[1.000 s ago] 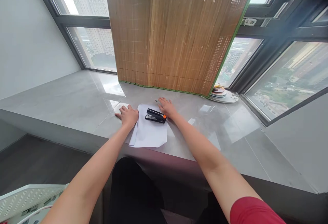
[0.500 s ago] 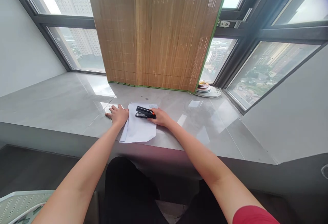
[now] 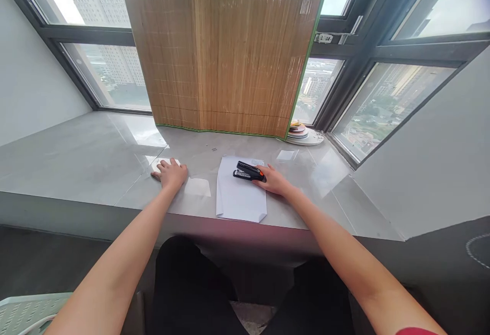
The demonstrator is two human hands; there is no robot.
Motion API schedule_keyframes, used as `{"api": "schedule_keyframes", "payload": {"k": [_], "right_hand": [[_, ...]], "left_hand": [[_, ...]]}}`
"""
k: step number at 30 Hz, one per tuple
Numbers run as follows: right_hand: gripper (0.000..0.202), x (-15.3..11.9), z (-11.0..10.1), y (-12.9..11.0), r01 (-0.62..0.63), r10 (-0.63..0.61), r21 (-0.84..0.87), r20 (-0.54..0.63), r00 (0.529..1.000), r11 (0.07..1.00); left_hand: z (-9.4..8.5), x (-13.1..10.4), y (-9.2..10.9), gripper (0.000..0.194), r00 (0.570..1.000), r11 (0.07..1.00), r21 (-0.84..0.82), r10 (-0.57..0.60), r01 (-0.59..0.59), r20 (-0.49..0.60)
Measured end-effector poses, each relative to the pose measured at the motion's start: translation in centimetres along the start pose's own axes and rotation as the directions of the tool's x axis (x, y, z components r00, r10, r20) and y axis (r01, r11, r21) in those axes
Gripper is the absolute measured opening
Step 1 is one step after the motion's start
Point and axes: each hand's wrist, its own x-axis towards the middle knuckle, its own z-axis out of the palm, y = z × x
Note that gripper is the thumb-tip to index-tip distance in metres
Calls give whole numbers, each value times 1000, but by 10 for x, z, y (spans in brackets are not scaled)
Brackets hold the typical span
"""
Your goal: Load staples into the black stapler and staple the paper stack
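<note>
A black stapler (image 3: 248,171) with an orange mark lies over the upper part of some white paper sheets (image 3: 241,197). My right hand (image 3: 272,178) grips its back end from the right. The stapler's jaws point left and stand apart. One lower corner of the paper is folded. To the left, apart from the paper, my left hand (image 3: 171,174) rests flat on the grey sill with its fingers spread. What lies under my left palm is hidden.
A bamboo blind (image 3: 229,59) hangs down to the back of the tiled sill (image 3: 88,156). Stacked plates (image 3: 302,135) sit in the back right corner by the window. A pale green perforated basket (image 3: 30,307) stands low at the left. The sill's front edge runs above my knees.
My right hand has moved right with the stapler, and the paper has shifted right too. My left hand, earlier at the paper's left edge, is now apart from it. The view has shifted slightly.
</note>
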Motion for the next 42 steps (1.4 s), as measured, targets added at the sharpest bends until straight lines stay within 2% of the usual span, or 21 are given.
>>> {"api": "schedule_keyframes", "payload": {"k": [3,7,9,11,12,13,15,16,17,18,21,23,26,33,38,42], "right_hand": [[57,-15,-7,13,-27,28,26,-45,999,999],[55,-19,-8,16,-17,23,84,-76,997,996],[54,-18,-8,18,-10,19,113,-82,996,994],[49,-18,-9,21,0,13,140,-90,996,990],[47,-18,-9,23,7,9,159,-99,995,987],[47,-18,-9,25,15,7,186,-119,993,983],[53,-19,-9,29,47,-2,250,-178,984,967],[58,-20,-8,31,68,-10,275,-207,978,959],[60,-21,-8,33,88,-20,288,-229,973,954],[60,-21,-8,34,103,-33,291,-238,971,951],[49,-23,-9,36,109,-48,281,-217,975,953],[44,-24,-10,37,89,-22,290,-226,974,953],[41,-25,-10,37,69,15,315,-256,966,947],[40,-25,-9,38,79,17,360,-257,966,930],[47,-24,-15,37,106,0,361,-282,959,927],[31,-25,-18,41,52,79,283,-432,899,958]], "left_hand": [[-1,-2,-1,51,1000,1000,0,8,-8,-13],[-3,-5,-3,47,999,1000,-17,20,-20,-32],[-7,-12,3,45,995,995,-56,85,-88,-61],[-10,-25,20,45,972,963,-134,225,-232,-64],[-11,-34,32,46,943,924,-187,331,-333,-40],[-12,-43,45,46,877,850,-247,480,-466,-1],[-9,-63,73,49,628,607,-359,775,-709,70],[-6,-72,85,50,540,528,-397,837,-751,91],[-2,-79,95,52,486,481,-421,868,-769,103],[2,-84,103,54,474,471,-430,874,-770,107],[15,-90,110,58,503,489,-422,860,-764,86],[19,-89,107,59,500,482,-416,863,-771,73],[19,-88,104,58,519,502,-396,852,-769,72],[21,-88,110,59,568,544,-356,822,-760,42],[19,-86,107,59,519,505,-387,851,-771,76],[14,-88,105,62,529,521,-382,844,-763,95]]}}
